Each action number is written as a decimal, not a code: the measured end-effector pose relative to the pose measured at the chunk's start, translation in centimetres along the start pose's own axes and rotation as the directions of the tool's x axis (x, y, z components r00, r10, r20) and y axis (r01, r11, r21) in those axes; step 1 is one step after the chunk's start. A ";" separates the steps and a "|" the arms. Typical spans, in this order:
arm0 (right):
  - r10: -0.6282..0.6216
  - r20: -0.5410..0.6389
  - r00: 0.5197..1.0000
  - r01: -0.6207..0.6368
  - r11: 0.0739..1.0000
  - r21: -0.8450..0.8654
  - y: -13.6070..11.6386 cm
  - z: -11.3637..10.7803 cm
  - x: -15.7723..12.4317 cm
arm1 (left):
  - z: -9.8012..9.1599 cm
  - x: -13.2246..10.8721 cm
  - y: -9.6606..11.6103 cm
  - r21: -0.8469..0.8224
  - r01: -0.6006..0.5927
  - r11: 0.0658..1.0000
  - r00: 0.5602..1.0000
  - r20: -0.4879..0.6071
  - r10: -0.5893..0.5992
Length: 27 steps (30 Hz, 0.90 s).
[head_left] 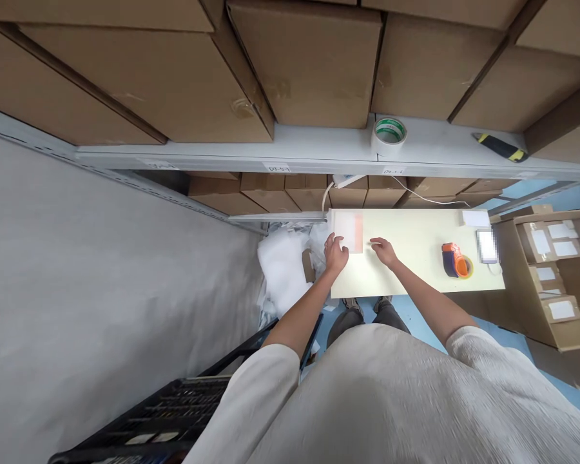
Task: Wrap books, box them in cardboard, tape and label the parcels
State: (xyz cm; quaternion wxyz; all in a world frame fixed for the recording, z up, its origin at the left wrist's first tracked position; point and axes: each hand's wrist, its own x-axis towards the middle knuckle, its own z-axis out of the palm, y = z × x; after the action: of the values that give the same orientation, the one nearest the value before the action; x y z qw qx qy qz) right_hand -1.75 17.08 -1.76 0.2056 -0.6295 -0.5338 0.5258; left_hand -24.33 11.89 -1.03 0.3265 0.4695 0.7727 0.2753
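Note:
A thin, clear-looking plastic bag with an orange-pink strip along its right side lies flat at the left end of the pale yellow board. My left hand rests at the bag's lower left, fingers spread and thumb apart. Just right of the bag, my right hand hovers over the board, fingers reaching left and slightly bent, with nothing visible in them. Toward the board's right end stands an orange and dark-blue tape dispenser, with a yellowish tape roll against it.
A phone and a white box lie at the board's right end. The shelf above bears a tape roll, a cutter knife and cartons. White foam sheets pile up left; an open carton stands right.

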 end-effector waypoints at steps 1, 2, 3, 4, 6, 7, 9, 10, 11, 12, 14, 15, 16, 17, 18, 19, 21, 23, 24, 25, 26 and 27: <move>0.003 -0.011 1.000 -0.003 1.000 0.005 -0.1 -0.6 -0.4 | 0.1 -0.1 0.4 -0.005 -0.012 1.000 1.000 0.011 0.012; 0.005 -0.023 1.000 -0.005 1.000 0.011 -0.2 -1.2 -0.9 | 0.2 -0.3 0.8 -0.011 -0.023 1.000 0.999 0.023 0.024; 0.006 -0.036 0.999 -0.005 1.000 0.018 -0.3 -1.8 -1.4 | 0.3 -0.5 1.2 -0.018 -0.038 0.999 0.999 0.034 0.038; 0.005 -0.050 0.999 -0.004 1.000 0.025 -0.3 -2.4 -1.9 | 0.6 -0.6 1.7 -0.026 -0.056 0.998 0.997 0.045 0.057; -0.003 -0.084 0.996 0.006 0.999 0.041 -0.3 -3.8 -3.1 | 1.1 -1.1 2.6 -0.044 -0.105 0.994 0.991 0.075 0.108; -0.007 -0.100 0.995 0.012 0.999 0.047 -0.2 -4.6 -3.7 | 1.4 -1.3 3.0 -0.055 -0.129 0.990 0.986 0.096 0.134; -0.009 -0.125 0.992 0.016 0.998 0.055 0.0 -6.2 -5.0 | 2.0 -1.9 4.1 -0.077 -0.164 0.983 0.974 0.145 0.174; -0.004 -0.136 0.991 0.012 0.998 0.057 0.2 -7.1 -5.6 | 2.3 -2.2 4.6 -0.087 -0.174 0.981 0.967 0.172 0.187; 0.007 -0.147 0.989 0.002 0.998 0.059 0.5 -7.9 -6.3 | 2.6 -2.5 5.2 -0.096 -0.182 0.979 0.960 0.200 0.198; 0.020 -0.158 0.987 -0.010 0.998 0.061 0.8 -8.8 -6.9 | 2.9 -2.9 5.7 -0.105 -0.188 0.977 0.951 0.228 0.208; 0.041 -0.188 0.981 -0.029 0.997 0.069 1.4 -10.4 -7.9 | 3.6 -3.6 6.9 -0.125 -0.204 0.971 0.933 0.275 0.232; 0.046 -0.202 0.978 -0.032 0.997 0.073 1.7 -11.1 -8.3 | 3.9 -4.0 7.4 -0.137 -0.212 0.968 0.924 0.294 0.244; 0.047 -0.214 0.976 -0.032 0.997 0.077 2.0 -11.7 -8.7 | 4.2 -4.4 7.9 -0.149 -0.219 0.964 0.917 0.307 0.256; 0.046 -0.222 0.974 -0.029 0.996 0.080 2.3 -12.3 -9.1 | 4.4 -4.9 8.3 -0.160 -0.223 0.962 0.911 0.316 0.264; 0.044 -0.223 0.974 -0.026 0.996 0.082 2.4 -12.7 -9.3 | 4.6 -5.3 8.8 -0.167 -0.223 0.960 0.908 0.323 0.267; 0.041 -0.216 0.975 -0.024 0.996 0.083 2.5 -13.1 -9.5 | 4.7 -5.8 9.1 -0.171 -0.220 0.960 0.907 0.328 0.266; 0.036 -0.181 0.983 -0.021 0.996 0.088 2.4 -13.7 -9.5 | 4.7 -6.7 9.7 -0.171 -0.210 0.963 0.910 0.327 0.257; 0.049 -0.138 0.989 -0.035 0.994 0.099 1.9 -13.9 -9.2 | 4.5 -7.6 9.9 -0.173 -0.199 0.965 0.922 0.300 0.244; 0.056 -0.116 0.992 -0.044 0.994 0.104 1.6 -13.9 -8.9 | 4.3 -8.1 10.0 -0.174 -0.192 0.966 0.933 0.274 0.234; 0.059 -0.094 0.994 -0.049 0.993 0.105 1.2 -13.8 -8.6 | 4.1 -8.6 9.9 -0.174 -0.181 0.968 0.945 0.242 0.220; 0.051 -0.070 0.996 -0.044 0.994 0.099 0.8 -13.7 -8.3 | 3.9 -9.2 9.8 -0.173 -0.166 0.971 0.958 0.205 0.200; 0.032 -0.037 0.999 -0.029 0.996 0.086 0.4 -13.5 -8.0 | 3.7 -9.9 9.7 -0.170 -0.145 0.975 0.971 0.167 0.174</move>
State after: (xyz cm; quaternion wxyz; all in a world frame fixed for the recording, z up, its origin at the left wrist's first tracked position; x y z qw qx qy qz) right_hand 11.33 13.96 6.38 0.2347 -0.6381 -0.4971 0.5390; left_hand -12.76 7.28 6.13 0.4079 0.5262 0.6756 0.3168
